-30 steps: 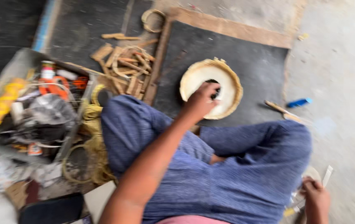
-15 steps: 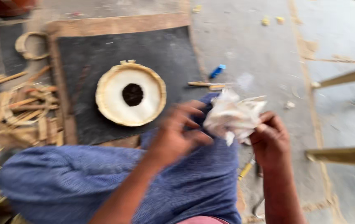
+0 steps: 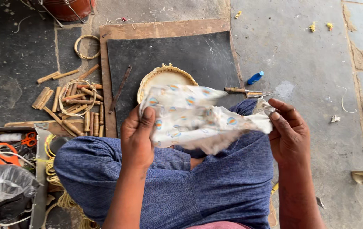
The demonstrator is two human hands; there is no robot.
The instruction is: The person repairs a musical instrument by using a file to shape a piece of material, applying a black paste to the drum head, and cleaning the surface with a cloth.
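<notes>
a dark mat point(image 3: 198, 55) on a wooden board point(image 3: 156, 29) was laid on the stone floor point(image 3: 308, 68), its right edge near a blue capped tube point(image 3: 255, 78) and a thin metal tool point(image 3: 247, 90). bare floor was left open to the right of the board, while the left side was crowded by cut cane sticks point(image 3: 73, 99), a cane ring point(image 3: 84, 46) and a box of scissors and thread point(image 3: 7, 148). a round woven basket base point(image 3: 164, 78) was seen on the mat, its near half covered by the cloth.

a white cloth point(image 3: 198, 118) with small round orange and blue marks was held stretched just above the blue-clad knees point(image 3: 181, 178), between the two hands. it was creased, and a frayed edge hung down at its middle.

the left hand point(image 3: 138, 138) was closed on the cloth's left end, thumb pressed on top and fingers curled under. the right hand point(image 3: 289, 135) was closed on the right end, the corner pinched between thumb and fingertips, the palm turned inward. both forearms were raised from the lower edge of the view, well apart.
</notes>
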